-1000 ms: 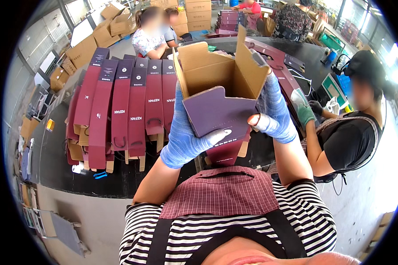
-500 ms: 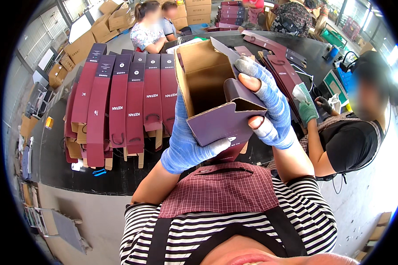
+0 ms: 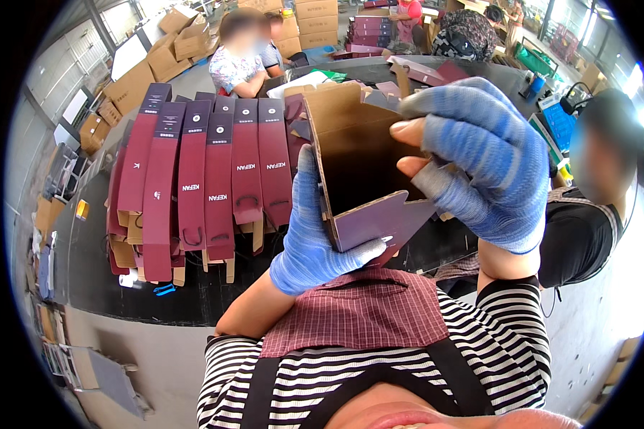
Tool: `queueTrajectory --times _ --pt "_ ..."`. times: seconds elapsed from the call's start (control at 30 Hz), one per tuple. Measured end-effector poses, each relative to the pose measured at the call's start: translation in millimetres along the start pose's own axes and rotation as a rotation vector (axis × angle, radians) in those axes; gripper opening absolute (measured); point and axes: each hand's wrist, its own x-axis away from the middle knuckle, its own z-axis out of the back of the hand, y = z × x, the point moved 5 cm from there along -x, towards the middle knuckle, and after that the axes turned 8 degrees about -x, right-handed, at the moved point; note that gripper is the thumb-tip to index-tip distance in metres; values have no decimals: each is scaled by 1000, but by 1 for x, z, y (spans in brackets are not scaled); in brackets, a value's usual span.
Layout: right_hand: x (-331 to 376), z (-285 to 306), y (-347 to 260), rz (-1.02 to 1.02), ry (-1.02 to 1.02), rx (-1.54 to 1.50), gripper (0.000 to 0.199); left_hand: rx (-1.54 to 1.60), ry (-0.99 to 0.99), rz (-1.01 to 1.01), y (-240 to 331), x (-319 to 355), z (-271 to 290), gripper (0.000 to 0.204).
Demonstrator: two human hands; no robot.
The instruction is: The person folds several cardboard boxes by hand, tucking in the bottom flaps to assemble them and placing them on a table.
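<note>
A long maroon-and-purple cardboard box (image 3: 379, 223) is tilted with its end facing me, showing the brown inside (image 3: 361, 154). My left hand (image 3: 315, 232), in a blue fingerless glove, is closed around its left side, thumb over the near purple flap. My right hand (image 3: 490, 161), in a matching glove, is curled at the right edge of the opening. Its bare thumb tip and a bare fingertip reach over the opening, slightly apart. The box's right wall is mostly hidden behind this hand. A brown flap (image 3: 401, 77) stands up beyond the fingers.
A row of maroon boxes with cord handles (image 3: 218, 179) lies on the black table (image 3: 86, 247) at left. A blue clip-like item (image 3: 164, 289) is near the front edge. A co-worker (image 3: 587, 207) is close at right; others are farther back, with brown cartons (image 3: 132, 89) behind.
My right hand has shifted right and up, its thumb and fingers closer together, and the near right flap no longer folds inward. The opening shows wider. My left hand keeps its hold.
</note>
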Motion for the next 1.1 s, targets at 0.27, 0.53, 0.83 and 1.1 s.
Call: queueTrajectory --times 0.27,0.53,0.83,1.1 --pt "22 12 -1 -422 303 -51 33 24 12 9 1 3 0 126" --pt "29 14 5 -656 502 -272 28 36 20 23 1 9 1 125" --pt "28 22 10 -600 466 -483 35 47 25 33 2 12 -1 125" --pt "37 13 19 -703 485 -608 47 63 21 49 1 12 -1 124"
